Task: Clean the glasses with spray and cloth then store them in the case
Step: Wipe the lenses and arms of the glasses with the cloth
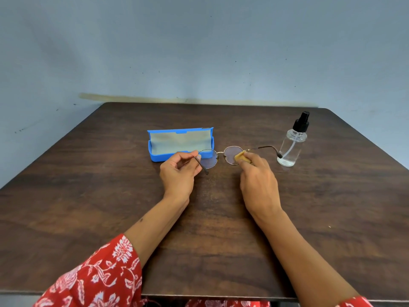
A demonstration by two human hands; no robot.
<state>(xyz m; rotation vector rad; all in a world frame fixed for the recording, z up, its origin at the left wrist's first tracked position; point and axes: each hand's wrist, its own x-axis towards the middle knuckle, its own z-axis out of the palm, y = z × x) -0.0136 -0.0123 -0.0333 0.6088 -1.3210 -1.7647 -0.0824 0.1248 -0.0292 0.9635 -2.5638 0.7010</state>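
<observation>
Dark wooden table [88,207] at frame centre: left hand [179,171] pinches the glasses [218,156] by a temple, right hand [257,180] grips a yellow cloth [240,157] against one lens.

The glasses [218,155] have a thin, shiny metal frame and clear, smooth lenses. A soft yellow cloth [241,157] sits under the right hand's fingers. Just past the left hand [179,171], the case [180,144] is smooth blue plastic with a dull grey lining. Beyond the right hand [257,182], the spray bottle [292,142] is clear and glossy with a black plastic top. The table [210,251] under both hands is dark wood with a dull grain.
</observation>
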